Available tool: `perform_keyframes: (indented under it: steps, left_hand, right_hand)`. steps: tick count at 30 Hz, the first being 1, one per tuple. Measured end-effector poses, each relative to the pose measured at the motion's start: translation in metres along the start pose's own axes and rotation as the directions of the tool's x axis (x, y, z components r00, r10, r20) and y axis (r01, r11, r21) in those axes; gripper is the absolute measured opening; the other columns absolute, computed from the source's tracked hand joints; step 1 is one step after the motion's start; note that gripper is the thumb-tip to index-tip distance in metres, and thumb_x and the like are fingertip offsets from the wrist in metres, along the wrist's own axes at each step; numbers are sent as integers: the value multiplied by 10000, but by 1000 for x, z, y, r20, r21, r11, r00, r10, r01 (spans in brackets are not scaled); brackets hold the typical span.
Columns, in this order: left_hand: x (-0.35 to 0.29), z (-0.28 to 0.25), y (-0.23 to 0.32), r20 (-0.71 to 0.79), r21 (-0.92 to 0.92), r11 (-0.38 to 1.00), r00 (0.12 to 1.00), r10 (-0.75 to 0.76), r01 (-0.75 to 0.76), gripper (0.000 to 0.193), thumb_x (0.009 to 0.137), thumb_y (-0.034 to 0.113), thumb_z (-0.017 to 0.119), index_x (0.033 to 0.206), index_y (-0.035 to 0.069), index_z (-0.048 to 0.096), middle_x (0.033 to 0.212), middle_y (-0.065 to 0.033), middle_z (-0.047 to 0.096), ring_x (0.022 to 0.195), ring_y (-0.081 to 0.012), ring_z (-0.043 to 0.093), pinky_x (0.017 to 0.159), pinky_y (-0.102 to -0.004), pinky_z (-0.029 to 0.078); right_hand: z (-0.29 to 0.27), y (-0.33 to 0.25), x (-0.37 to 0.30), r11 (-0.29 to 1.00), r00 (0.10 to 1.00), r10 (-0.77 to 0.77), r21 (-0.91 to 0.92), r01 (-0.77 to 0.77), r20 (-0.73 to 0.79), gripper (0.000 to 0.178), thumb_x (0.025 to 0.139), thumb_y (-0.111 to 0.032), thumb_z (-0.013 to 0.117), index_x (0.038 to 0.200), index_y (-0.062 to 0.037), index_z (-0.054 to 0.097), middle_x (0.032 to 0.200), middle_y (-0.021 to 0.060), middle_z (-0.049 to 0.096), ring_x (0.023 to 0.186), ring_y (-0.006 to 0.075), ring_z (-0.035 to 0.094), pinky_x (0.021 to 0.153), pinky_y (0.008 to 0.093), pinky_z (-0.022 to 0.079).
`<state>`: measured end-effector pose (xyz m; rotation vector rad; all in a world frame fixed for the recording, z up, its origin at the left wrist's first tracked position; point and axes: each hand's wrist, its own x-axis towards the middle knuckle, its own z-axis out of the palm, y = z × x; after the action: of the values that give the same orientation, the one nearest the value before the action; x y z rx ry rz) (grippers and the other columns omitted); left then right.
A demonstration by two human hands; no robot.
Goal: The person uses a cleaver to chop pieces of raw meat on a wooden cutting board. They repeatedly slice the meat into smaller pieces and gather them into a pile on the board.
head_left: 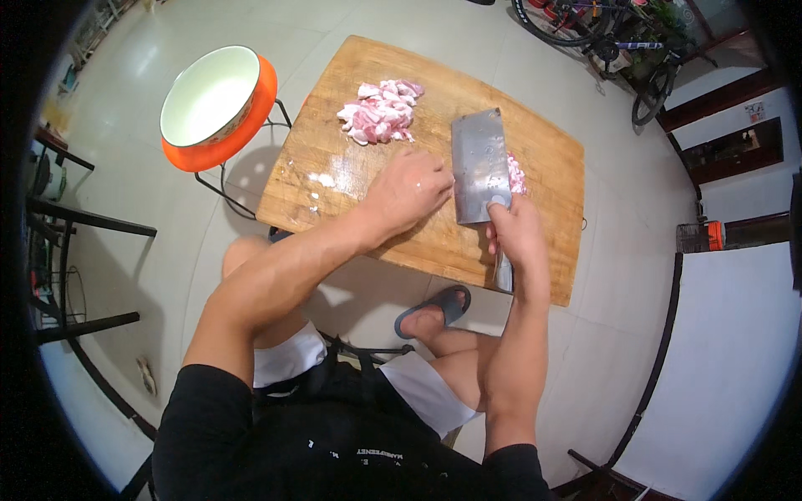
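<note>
My right hand (pixel 518 224) grips a broad cleaver (pixel 481 163) by its handle, with the wide grey blade over the right half of a wooden cutting board (pixel 334 188). Close to the left of the blade is my left hand (pixel 413 188), its fingers curled and pressed together. Whatever those fingers may hold is hidden from view. A pile of sliced pink and white raw meat (pixel 380 113) lies on the board's far left part. More chopped meat (pixel 516 173) shows partly behind the blade on its right side. Small pale scraps (pixel 321 179) dot the board left of my left forearm.
A cream enamel bowl (pixel 209 93) stands on an orange round stool (pixel 242 138) at the board's left. Dark furniture legs (pixel 92 215) jut in at the far left. A bicycle (pixel 614 50) is at the back right. My slippered foot (pixel 430 316) rests below the board's near edge.
</note>
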<state>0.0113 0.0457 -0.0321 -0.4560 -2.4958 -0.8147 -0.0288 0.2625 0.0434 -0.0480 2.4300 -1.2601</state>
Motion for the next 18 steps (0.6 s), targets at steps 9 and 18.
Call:
perform_keyframes:
  steps: [9,18]
  left_hand:
    - [2,-29,-11,130,-130,989,990,-51,68,206,929,183,812,1094,59,803,1010,-120,705,993,-351,677,891,-465,551]
    - [-4,-22,-3,70,-63,994,993,-90,94,128,887,133,806,915,17,760,951,-129,695,956,-362,686,852,-473,566]
  right_hand:
    - [-1,2,-16,933,951,-234,-322,162,-202,290,986,-201,626,903,74,666,677,250,642,581,391,663,617,509,536]
    - [11,-30,-63,754,942,-302,-641,142,-147,274,990,-218,647,924,39,717,822,341,693,811,539,706,754,627,546]
